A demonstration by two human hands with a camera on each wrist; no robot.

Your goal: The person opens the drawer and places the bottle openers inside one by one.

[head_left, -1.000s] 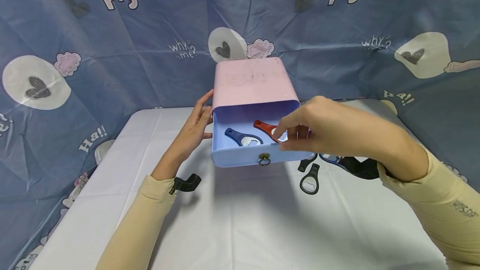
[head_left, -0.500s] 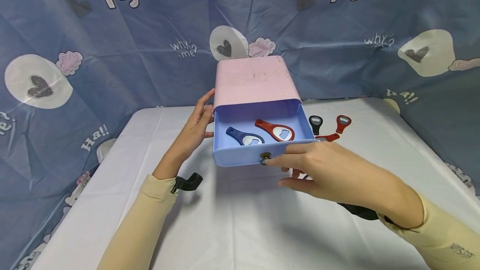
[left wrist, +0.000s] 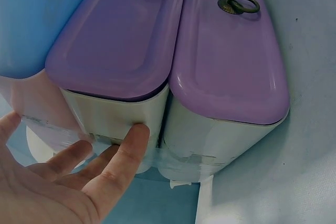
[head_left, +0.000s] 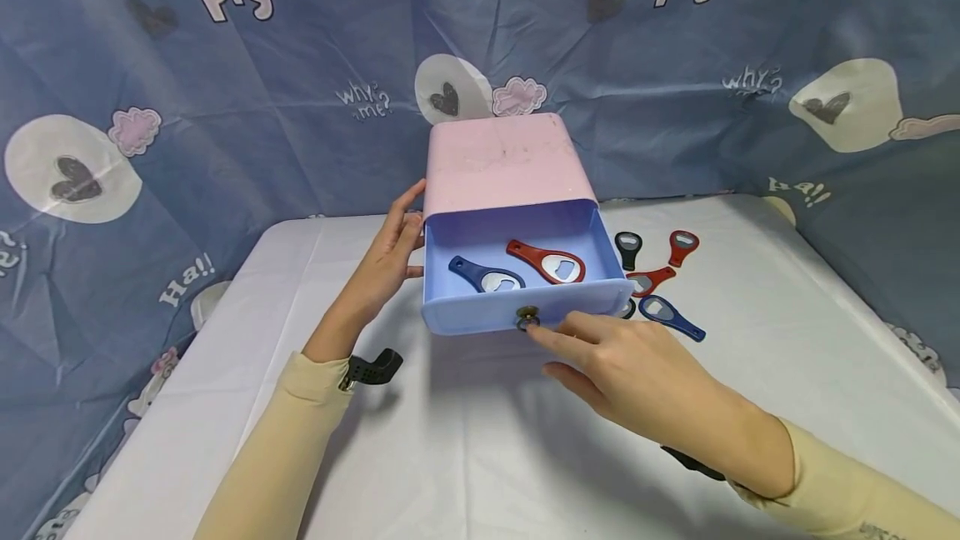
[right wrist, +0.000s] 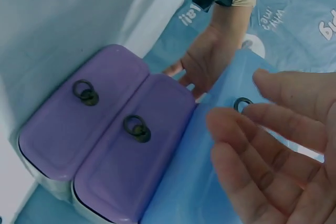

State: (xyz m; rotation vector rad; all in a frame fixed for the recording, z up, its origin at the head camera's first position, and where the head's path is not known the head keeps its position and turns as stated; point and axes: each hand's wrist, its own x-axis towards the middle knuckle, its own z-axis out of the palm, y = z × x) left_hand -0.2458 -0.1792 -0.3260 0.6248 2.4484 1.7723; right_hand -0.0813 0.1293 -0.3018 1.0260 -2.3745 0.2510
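So the pale blue drawer (head_left: 525, 307) was pulled out of the pink cabinet (head_left: 506, 161), which sat toward the far edge of the desk (head_left: 465, 440), roughly in the middle. The right hand (head_left: 626, 369) was open, fingers straight, with the index fingertip right at the little brass ring pull (head_left: 527, 319) on the drawer front; couldn't tell if it was actually touching. The left hand (head_left: 386, 261) was open too, flat against the cabinet's left side, and the left wrist view showed its fingers (left wrist: 131, 140) pressed on the white wall beneath two purple drawers (left wrist: 226, 51). Inside the drawer lay a dark blue bottle opener (head_left: 486, 273) and a red bottle opener (head_left: 546, 261), side by side. More openers (head_left: 660, 282) were scattered on the desk just right of the drawer, toward the right edge.
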